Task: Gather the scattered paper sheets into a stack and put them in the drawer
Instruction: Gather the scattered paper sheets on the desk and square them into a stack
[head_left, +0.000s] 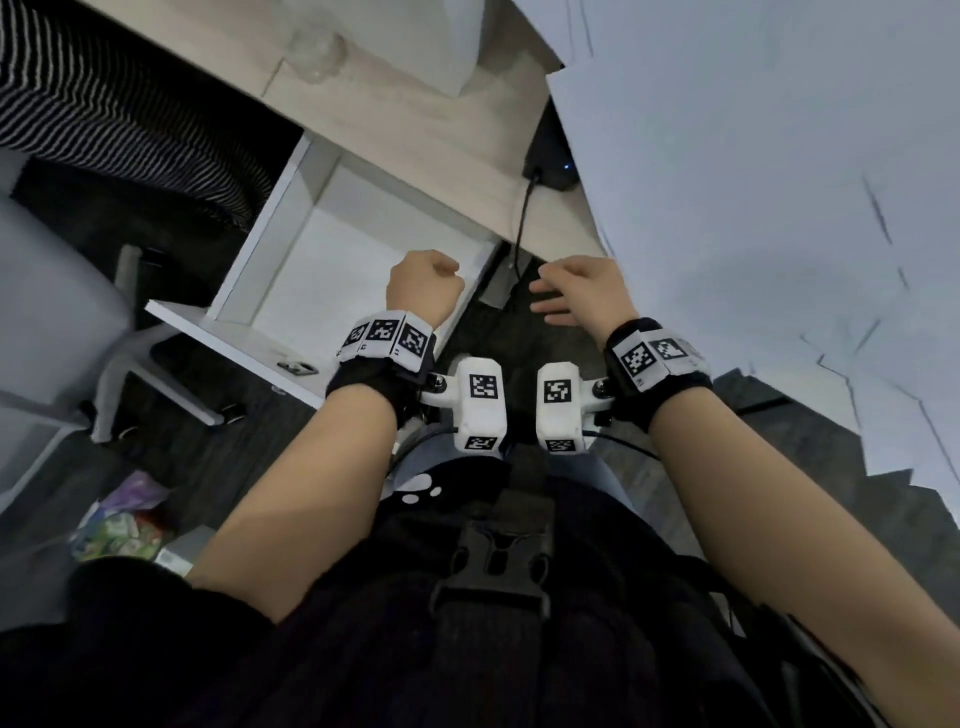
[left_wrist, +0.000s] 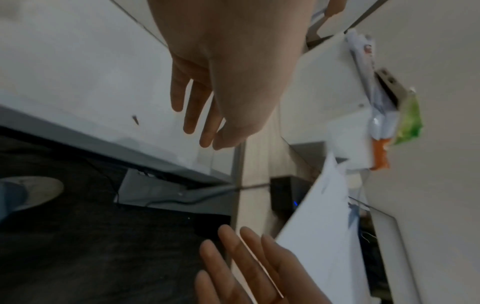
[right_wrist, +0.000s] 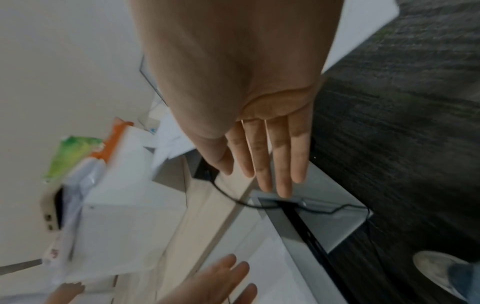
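The white drawer (head_left: 291, 228) stands pulled out under the pale wood desk (head_left: 415, 140). Its white inside (left_wrist: 78, 72) shows one small dark mark; I cannot tell whether sheets lie in it. Large white paper sheets (head_left: 753, 182) with dark pen lines fill the right side and overlap the desk's edge (left_wrist: 324, 236). My left hand (head_left: 423, 283) hovers over the drawer's near right corner, fingers (left_wrist: 191, 115) loose and holding nothing. My right hand (head_left: 571, 291) hangs beside it over the floor, left of the sheets, with straight fingers (right_wrist: 283, 164) and nothing in them.
A black device with a blue light (head_left: 550, 156) sits on the desk, its cable (head_left: 524, 218) dropping past the drawer. A white box (head_left: 415, 41) and green and orange packets (left_wrist: 407, 123) stand further back. A grey chair (head_left: 52, 312) and striped cloth (head_left: 104, 104) are left.
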